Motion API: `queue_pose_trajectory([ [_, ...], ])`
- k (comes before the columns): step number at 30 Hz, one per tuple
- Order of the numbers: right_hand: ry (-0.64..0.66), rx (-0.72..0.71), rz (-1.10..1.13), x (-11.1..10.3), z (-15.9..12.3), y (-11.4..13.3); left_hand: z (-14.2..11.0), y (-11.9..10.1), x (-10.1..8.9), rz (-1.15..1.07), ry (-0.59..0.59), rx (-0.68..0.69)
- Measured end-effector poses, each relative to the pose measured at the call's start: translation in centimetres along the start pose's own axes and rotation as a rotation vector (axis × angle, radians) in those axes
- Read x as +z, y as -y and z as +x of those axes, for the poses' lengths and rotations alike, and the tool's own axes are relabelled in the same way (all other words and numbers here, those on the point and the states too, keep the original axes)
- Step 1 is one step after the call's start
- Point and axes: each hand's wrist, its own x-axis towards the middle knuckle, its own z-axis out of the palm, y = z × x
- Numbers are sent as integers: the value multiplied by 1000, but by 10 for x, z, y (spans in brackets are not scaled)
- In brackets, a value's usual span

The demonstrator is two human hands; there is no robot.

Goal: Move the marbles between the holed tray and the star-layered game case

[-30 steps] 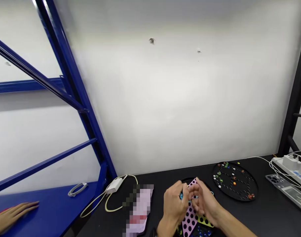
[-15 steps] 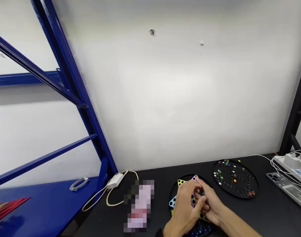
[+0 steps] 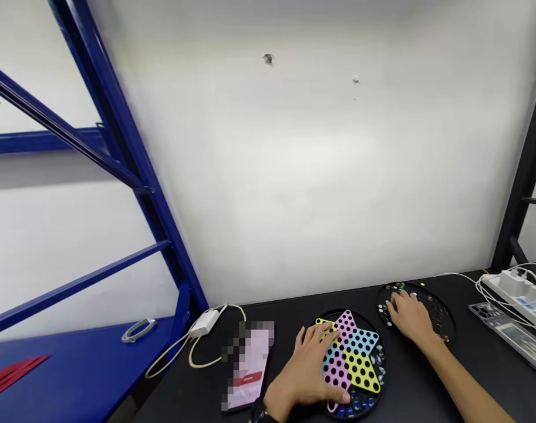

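The left hand (image 3: 305,376) lies on a star-shaped game board (image 3: 354,369) with pink, blue and yellow points. Its fingers (image 3: 324,335) are spread open, gripping nothing. The star sits on a round black tray (image 3: 338,316) with marbles (image 3: 380,367) by it, on the bench (image 3: 426,382). The right hand (image 3: 408,317) rests on a second round black board (image 3: 439,311) — its fingers curve down, and nobody can tell if they hold a marble.

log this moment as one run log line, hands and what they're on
left hand: flat on coloured star board | right hand: on round black marble board
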Motion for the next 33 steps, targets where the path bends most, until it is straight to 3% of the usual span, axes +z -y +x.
queue_pose_trajectory([
  [4,-69,-115,145,-6,-7,19,2,0,-2,65,-158,-36],
  [7,6,-290,362,-13,-19,40,4,9,-2,154,-316,-123],
  [9,78,-389,423,-15,-29,53,6,17,-2,204,-351,-224],
  [16,120,-415,406,-15,-41,72,8,28,5,301,-341,-408],
  [26,133,-379,444,-23,-51,85,31,33,15,512,-356,-427],
  [33,137,-364,498,-20,-49,82,28,34,14,501,-287,-355],
])
